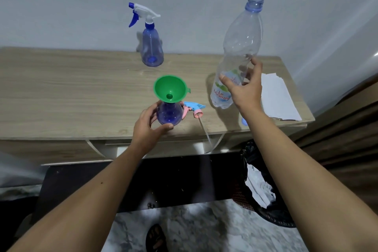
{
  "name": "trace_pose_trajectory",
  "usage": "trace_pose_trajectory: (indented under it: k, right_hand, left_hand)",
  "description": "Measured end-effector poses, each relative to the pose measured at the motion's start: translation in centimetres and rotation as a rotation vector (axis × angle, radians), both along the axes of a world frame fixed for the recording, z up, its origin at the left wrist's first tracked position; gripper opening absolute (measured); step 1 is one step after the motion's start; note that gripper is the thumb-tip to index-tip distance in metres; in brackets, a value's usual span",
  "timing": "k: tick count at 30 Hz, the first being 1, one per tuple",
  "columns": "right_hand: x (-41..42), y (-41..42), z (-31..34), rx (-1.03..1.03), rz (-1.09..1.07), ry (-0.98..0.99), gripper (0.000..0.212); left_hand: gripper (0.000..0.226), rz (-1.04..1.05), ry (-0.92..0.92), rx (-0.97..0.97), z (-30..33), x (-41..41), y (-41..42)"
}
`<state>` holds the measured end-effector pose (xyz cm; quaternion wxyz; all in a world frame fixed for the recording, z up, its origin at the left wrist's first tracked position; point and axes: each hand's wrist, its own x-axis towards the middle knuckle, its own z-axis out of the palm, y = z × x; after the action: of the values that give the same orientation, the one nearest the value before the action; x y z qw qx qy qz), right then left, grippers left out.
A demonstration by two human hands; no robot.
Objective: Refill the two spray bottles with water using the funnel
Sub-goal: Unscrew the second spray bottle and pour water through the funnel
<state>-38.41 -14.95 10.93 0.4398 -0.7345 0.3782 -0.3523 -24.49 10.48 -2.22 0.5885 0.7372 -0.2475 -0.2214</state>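
Observation:
A green funnel [170, 89] sits in the neck of a blue spray bottle [169, 114] near the table's front edge. My left hand [149, 127] curls round this bottle's body. Its pink and light-blue spray head [194, 109] lies on the table just right of it, its tube hanging over the edge. A second blue spray bottle [152, 47] with a white and blue head stands at the back by the wall. A clear, uncapped water bottle [237, 53] stands upright at the right. My right hand [245, 88] is at its label, fingers spread around it, thumb on the label.
The wooden table [71, 92] stands against a pale wall. White paper sheets [278, 98] lie at its right end. A blue bottle cap [244, 121] rests by the front edge under my right forearm. A black-lined bin [259, 182] with crumpled paper stands on the floor at the right.

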Motion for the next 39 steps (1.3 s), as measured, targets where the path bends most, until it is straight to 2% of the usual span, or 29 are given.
trace_pose_trajectory:
  k: [7, 11, 20, 24, 26, 29, 31, 34, 36, 39]
  right_hand:
    - [1.7, -0.6, -1.9, 0.046, 0.0, -0.026, 0.088]
    - [1.8, -0.7, -2.3, 0.042, -0.028, -0.024, 0.093]
    - [0.5, -1.5, -3.1, -0.011, 0.024, 0.022, 0.101]
    - [-0.5, -0.6, -2.6, -0.096, -0.05, 0.049, 0.101]
    - [-0.9, 0.7, -2.1, -0.148, -0.109, 0.026, 0.096]
    - [-1.1, 3.3, -1.2, -0.25, -0.124, -0.021, 0.077]
    - [-0.9, 5.2, -0.7, -0.33, -0.04, -0.038, 0.062]
    - [-0.3, 7.6, -0.4, -0.421, 0.216, -0.029, 0.043]
    - [0.3, 8.7, -0.5, -0.488, 0.366, 0.006, 0.037]
    - [1.2, 9.7, -0.9, -0.555, 0.474, 0.051, 0.035]
  left_hand:
    - [0.088, 0.018, -0.02, -0.016, -0.3, 0.2, -0.1]
    - [0.088, 0.014, -0.032, -0.023, -0.4, 0.3, -0.1]
    - [0.09, 0.003, -0.026, -0.04, -0.2, 0.2, 0.0]
    - [0.091, -0.004, -0.03, -0.041, 0.0, 0.1, -0.1]
    - [0.091, -0.006, -0.037, -0.033, 0.0, 0.1, 0.0]
    - [0.092, -0.011, -0.038, -0.026, 0.0, 0.1, 0.0]
    - [0.094, -0.014, -0.029, -0.023, 0.1, 0.0, 0.0]
    - [0.099, -0.01, -0.005, -0.035, 0.2, 0.0, 0.0]
    - [0.1, -0.013, -0.009, -0.036, 0.2, -0.1, 0.1]
    - [0.099, -0.023, -0.026, -0.035, 0.2, -0.1, 0.2]
